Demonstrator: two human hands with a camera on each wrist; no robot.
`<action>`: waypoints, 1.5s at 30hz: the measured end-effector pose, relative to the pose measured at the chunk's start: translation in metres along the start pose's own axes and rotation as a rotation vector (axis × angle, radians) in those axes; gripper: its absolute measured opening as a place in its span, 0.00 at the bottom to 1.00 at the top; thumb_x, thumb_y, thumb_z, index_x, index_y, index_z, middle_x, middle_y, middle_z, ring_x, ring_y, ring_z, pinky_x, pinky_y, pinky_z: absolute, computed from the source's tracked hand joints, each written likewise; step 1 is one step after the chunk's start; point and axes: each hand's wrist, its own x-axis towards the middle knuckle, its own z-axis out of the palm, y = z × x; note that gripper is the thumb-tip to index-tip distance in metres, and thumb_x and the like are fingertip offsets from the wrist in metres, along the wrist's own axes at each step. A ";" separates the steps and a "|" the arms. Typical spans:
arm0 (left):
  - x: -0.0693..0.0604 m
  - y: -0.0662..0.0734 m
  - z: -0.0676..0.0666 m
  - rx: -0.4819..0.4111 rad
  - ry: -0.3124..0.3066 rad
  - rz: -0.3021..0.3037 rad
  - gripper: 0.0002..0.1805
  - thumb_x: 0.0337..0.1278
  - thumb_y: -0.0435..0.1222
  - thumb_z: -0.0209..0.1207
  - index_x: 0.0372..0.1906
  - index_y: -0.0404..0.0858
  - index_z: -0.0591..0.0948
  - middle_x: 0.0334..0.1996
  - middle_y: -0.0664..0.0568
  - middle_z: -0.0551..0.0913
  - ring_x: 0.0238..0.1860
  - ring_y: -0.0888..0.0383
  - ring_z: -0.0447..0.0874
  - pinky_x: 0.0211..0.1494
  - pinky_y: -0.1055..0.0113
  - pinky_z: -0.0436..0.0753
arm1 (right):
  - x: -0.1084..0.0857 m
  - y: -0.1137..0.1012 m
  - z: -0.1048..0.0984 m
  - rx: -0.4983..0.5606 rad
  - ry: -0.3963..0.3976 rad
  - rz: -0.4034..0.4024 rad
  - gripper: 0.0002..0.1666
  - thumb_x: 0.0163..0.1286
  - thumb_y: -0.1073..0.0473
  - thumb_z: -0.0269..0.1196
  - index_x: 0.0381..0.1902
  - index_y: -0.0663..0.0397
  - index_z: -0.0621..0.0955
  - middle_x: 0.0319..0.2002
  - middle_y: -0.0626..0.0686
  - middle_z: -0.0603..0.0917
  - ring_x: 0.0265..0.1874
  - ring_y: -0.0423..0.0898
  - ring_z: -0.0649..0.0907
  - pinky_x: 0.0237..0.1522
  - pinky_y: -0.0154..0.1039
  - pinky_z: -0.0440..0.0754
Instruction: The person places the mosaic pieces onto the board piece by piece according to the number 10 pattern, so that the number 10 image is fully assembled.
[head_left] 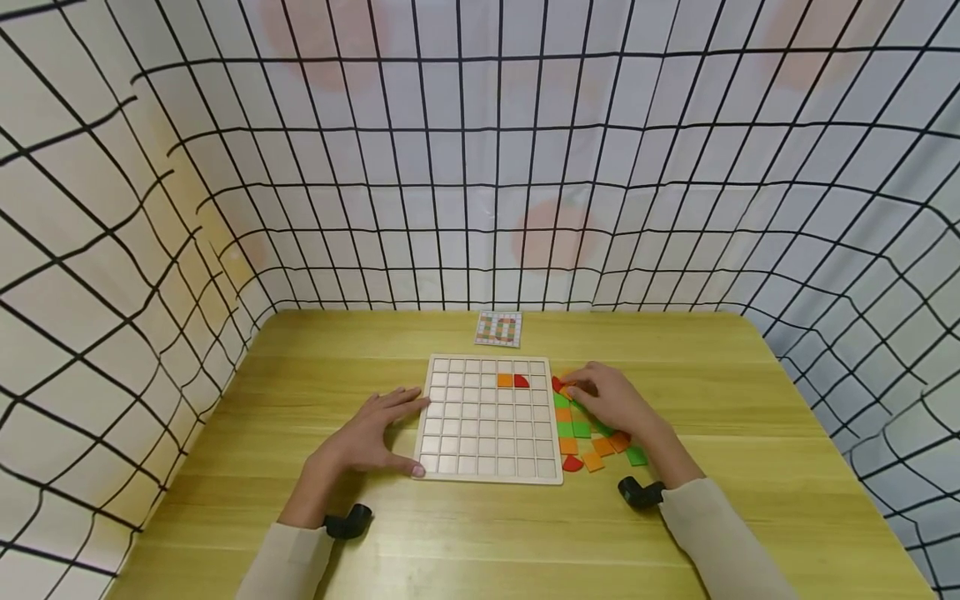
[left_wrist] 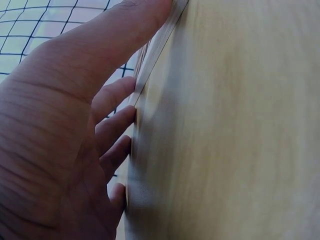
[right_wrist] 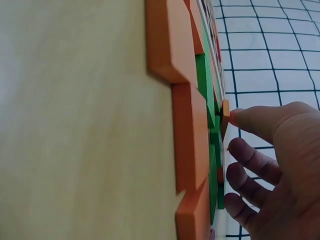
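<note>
A pale wooden grid board [head_left: 487, 421] lies flat on the table, with an orange square tile [head_left: 505, 381] and a red quarter-round tile [head_left: 521, 381] in its upper rows. My left hand [head_left: 367, 433] spreads along the board's left edge, thumb at the lower corner and fingertips higher up; in the left wrist view its fingers [left_wrist: 116, 131] touch that edge. At the top of the loose tiles right of the board, my right hand [head_left: 611, 400] pinches an orange tile [right_wrist: 226, 119] by thumb and finger. The finger behind the tile is mostly hidden in the right wrist view.
Several loose tiles, such as a green square [head_left: 581, 429] and a red quarter-round [head_left: 572, 463], lie against the board's right side. Behind the board is a small pattern card [head_left: 498, 329]. White walls with black grid netting [head_left: 480, 183] surround the wooden table [head_left: 480, 533].
</note>
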 end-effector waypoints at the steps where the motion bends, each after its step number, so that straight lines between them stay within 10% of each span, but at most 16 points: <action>1: 0.000 0.000 0.000 -0.002 0.001 0.000 0.61 0.35 0.68 0.76 0.79 0.52 0.66 0.82 0.51 0.58 0.83 0.42 0.51 0.84 0.36 0.44 | 0.000 0.000 0.001 -0.005 -0.005 -0.001 0.16 0.77 0.53 0.63 0.57 0.49 0.87 0.46 0.51 0.84 0.41 0.46 0.78 0.48 0.46 0.80; 45: 0.000 0.002 -0.001 -0.005 -0.009 -0.011 0.62 0.36 0.68 0.76 0.80 0.52 0.65 0.82 0.51 0.57 0.84 0.43 0.49 0.84 0.36 0.43 | 0.026 -0.001 0.000 0.013 0.020 0.054 0.16 0.72 0.54 0.67 0.53 0.55 0.86 0.36 0.51 0.79 0.38 0.49 0.75 0.43 0.44 0.75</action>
